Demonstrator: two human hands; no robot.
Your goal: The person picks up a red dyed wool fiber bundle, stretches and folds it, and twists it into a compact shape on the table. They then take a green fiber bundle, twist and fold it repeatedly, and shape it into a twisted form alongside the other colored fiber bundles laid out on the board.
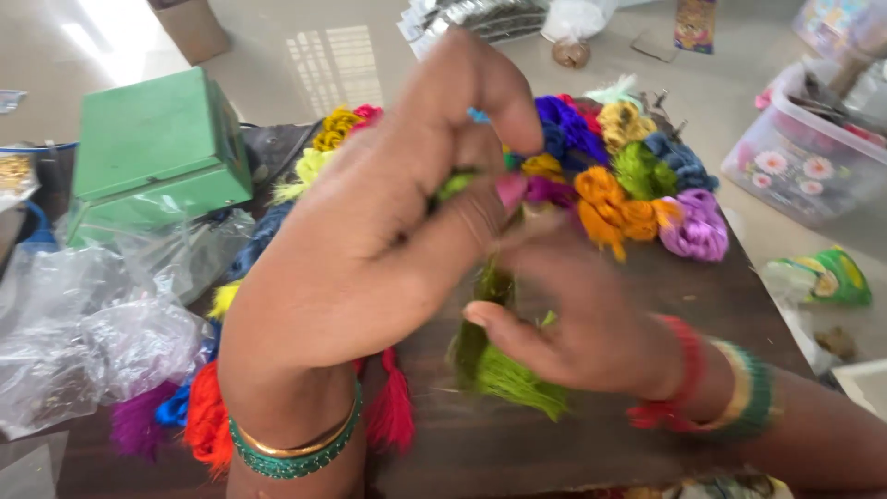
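Left hand [388, 231] fingers curled, pinching top of green silk-thread tassel [504, 370]. Right hand [582, 314] closed around tassel middle, above dark wooden board [554, 444] near edge.

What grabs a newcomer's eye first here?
The two bare hands at centre: the left hand and right hand both grip a bright green thread tassel over the dark wooden board. Behind them, top centre, lies a heap of multicoloured thread skeins. At left sit a green metal box and crumpled clear plastic bags.
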